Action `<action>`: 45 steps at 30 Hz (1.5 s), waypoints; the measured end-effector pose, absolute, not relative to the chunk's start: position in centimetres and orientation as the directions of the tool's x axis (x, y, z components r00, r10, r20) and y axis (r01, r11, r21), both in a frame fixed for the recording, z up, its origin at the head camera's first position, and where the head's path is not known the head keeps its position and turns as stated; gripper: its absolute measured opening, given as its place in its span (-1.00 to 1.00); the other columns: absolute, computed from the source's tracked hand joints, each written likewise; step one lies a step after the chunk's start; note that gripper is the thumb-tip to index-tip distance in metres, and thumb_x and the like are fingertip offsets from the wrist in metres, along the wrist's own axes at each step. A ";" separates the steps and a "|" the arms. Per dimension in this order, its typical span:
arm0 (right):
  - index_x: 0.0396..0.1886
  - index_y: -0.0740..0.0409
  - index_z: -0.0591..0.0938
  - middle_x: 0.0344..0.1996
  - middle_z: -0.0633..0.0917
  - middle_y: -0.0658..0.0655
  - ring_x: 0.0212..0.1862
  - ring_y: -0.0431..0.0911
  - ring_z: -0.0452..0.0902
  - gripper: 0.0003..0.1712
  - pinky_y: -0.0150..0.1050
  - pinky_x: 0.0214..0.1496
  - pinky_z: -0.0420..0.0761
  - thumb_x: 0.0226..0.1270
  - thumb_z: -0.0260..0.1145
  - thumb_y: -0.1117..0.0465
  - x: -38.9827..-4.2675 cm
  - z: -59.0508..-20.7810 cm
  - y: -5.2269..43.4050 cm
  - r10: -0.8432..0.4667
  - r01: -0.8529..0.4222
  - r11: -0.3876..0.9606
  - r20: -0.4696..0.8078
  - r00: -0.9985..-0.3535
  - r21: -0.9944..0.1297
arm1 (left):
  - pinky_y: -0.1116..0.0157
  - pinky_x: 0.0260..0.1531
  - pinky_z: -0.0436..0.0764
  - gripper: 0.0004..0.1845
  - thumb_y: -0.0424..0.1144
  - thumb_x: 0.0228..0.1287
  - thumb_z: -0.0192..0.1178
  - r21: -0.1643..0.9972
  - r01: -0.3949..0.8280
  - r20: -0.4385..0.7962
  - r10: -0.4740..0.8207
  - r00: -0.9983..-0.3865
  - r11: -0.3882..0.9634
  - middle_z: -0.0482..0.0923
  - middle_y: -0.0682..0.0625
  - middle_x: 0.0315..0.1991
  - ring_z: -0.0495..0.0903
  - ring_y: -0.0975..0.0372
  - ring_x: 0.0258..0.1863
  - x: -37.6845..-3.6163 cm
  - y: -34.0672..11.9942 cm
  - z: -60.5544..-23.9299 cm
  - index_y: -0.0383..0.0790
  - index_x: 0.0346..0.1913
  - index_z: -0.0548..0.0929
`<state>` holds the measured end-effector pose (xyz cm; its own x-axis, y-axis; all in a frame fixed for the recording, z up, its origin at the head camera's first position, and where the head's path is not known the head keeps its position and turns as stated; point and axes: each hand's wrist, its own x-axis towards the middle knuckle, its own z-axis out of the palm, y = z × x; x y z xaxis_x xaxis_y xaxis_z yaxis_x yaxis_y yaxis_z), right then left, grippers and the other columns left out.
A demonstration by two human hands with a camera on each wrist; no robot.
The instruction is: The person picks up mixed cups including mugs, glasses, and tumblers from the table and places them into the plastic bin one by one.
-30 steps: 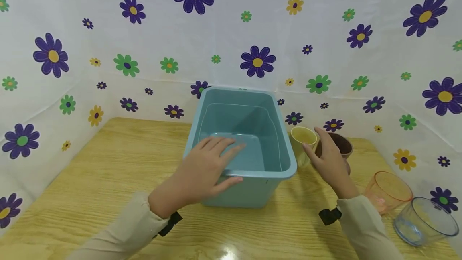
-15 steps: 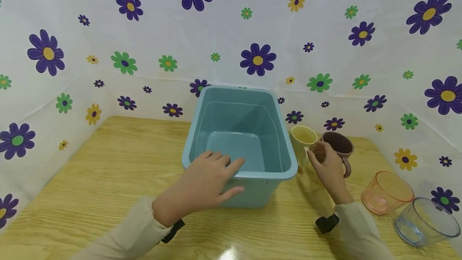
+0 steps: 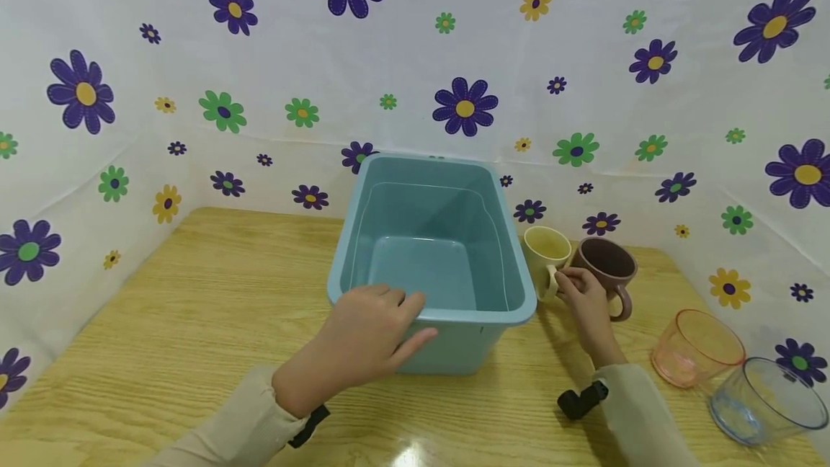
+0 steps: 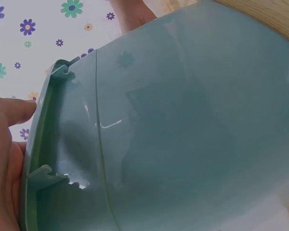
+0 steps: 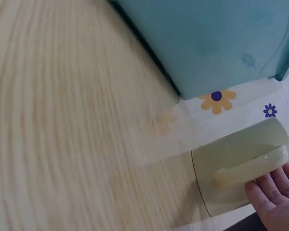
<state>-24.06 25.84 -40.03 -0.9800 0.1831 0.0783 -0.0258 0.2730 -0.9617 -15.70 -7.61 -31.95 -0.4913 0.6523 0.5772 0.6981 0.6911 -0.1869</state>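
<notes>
Control of the yellow mug point(image 3: 540, 267), which stands upright just beside the right wall of the tub point(image 3: 447, 344), depends on a sure hold of its handle point(image 5: 253, 168). The right hand point(image 3: 586, 308) has its fingers curled in and nearly together at that handle; the thumb's exact place is hard to make out. Fingers well into the loop, with the thumb pressed on top, would best resist tipping. The mug wants to be kept level, since the tub is close on one side and the brown mug point(image 3: 614, 281) sits on the side away from the tub. The left hand point(image 3: 363, 337) bends its fingers over the tub's near rim point(image 3: 476, 316), thumb held apart; how hard it presses cannot be told, though steady pressure there should stop the tub sliding.

The table point(image 3: 194, 294) under the tub is pale, grained wood, with a bright glare point(image 3: 407, 454) in front of the tub. Well right of the tub stand a clear orange tumbler point(image 3: 694, 352) and a blue one point(image 3: 765, 406); the right sleeve point(image 3: 642, 409) is near the orange one, so that forearm needs care. Behind the tub and to both sides hangs white cloth point(image 3: 415, 56) printed with purple, green and yellow flowers
</notes>
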 end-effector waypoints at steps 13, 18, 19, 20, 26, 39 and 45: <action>0.01 0.28 0.35 -0.37 0.57 -0.28 -0.23 -0.41 0.52 -0.59 -0.53 -0.09 0.50 0.42 0.03 0.02 -24.4 -40.1 25.7 0.159 0.031 0.158 -0.005 -0.987 -0.987 | 0.47 -0.72 0.01 -0.55 0.15 0.16 0.17 -0.155 0.631 0.591 0.584 -0.557 0.760 0.10 0.14 -0.77 0.11 0.35 -0.79 -15.6 -7.8 -32.1 -0.11 -0.60 0.33; 0.07 0.29 0.34 -0.33 0.55 -0.31 -0.16 -0.43 0.46 -0.51 -0.55 -0.06 0.46 0.43 -0.01 -0.05 -24.4 -40.1 25.6 0.142 0.068 0.199 -0.039 -0.989 -0.978 | 0.47 -0.72 -0.04 -0.55 0.14 0.15 0.19 -0.140 0.630 0.583 0.578 -0.571 0.764 0.07 0.15 -0.76 0.08 0.36 -0.79 -15.7 -7.8 -32.1 -0.10 -0.60 0.31; 0.07 0.28 0.35 -0.35 0.56 -0.33 -0.15 -0.43 0.44 -0.50 -0.55 -0.05 0.45 0.43 -0.02 -0.06 -24.4 -40.1 25.6 0.136 0.070 0.205 -0.043 -0.990 -0.976 | 0.46 -0.72 -0.04 -0.55 0.14 0.15 0.19 -0.136 0.630 0.582 0.576 -0.574 0.765 0.06 0.15 -0.76 0.08 0.36 -0.79 -15.7 -7.8 -32.1 -0.10 -0.60 0.31; 0.07 0.28 0.35 -0.36 0.57 -0.36 -0.13 -0.44 0.44 -0.50 -0.54 -0.04 0.44 0.43 -0.02 -0.07 -24.5 -40.2 25.6 0.129 0.070 0.210 -0.044 -0.991 -0.975 | 0.46 -0.72 -0.05 -0.55 0.14 0.15 0.19 -0.134 0.630 0.581 0.575 -0.576 0.765 0.06 0.15 -0.76 0.07 0.36 -0.79 -15.7 -7.8 -32.2 -0.10 -0.60 0.31; -0.04 0.30 0.49 -0.38 0.64 -0.29 -0.13 -0.44 0.53 -0.50 -0.53 -0.02 0.46 0.47 -0.09 -0.07 -24.6 -40.5 25.5 0.086 0.048 0.176 -0.033 -0.996 -0.983 | 0.46 -0.72 -0.03 -0.54 0.15 0.15 0.19 -0.125 0.620 0.582 0.564 -0.586 0.774 0.06 0.15 -0.76 0.09 0.36 -0.80 -15.7 -7.7 -32.3 -0.09 -0.60 0.31; -0.31 0.09 0.58 -0.38 0.71 -0.13 -0.21 -0.28 0.62 -0.52 -0.42 -0.05 0.53 0.53 -0.27 0.09 -24.8 -41.1 25.9 -0.016 0.002 -0.104 0.000 -1.000 -0.995 | 0.45 -0.72 0.03 -0.53 0.15 0.13 0.20 -0.138 0.602 0.608 0.547 -0.575 0.787 0.12 0.14 -0.78 0.13 0.35 -0.80 -15.6 -7.6 -32.7 -0.10 -0.61 0.31; -0.41 0.05 0.62 -0.44 0.69 -0.13 -0.27 -0.29 0.60 -0.52 -0.43 -0.09 0.52 0.53 -0.21 0.10 -25.3 -41.1 25.8 -0.020 -0.013 -0.089 0.015 -1.000 -0.996 | 0.45 -0.71 0.02 -0.51 0.14 0.12 0.21 -0.139 0.602 0.618 0.544 -0.568 0.786 0.08 0.14 -0.77 0.11 0.35 -0.79 -15.7 -7.5 -32.8 -0.11 -0.63 0.27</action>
<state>-25.30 25.84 -41.15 -0.9997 -0.0202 0.0146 -0.0127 -0.0889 -0.9960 -15.72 -7.54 -32.84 -0.5678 0.5442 0.6176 0.6025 0.7860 -0.1386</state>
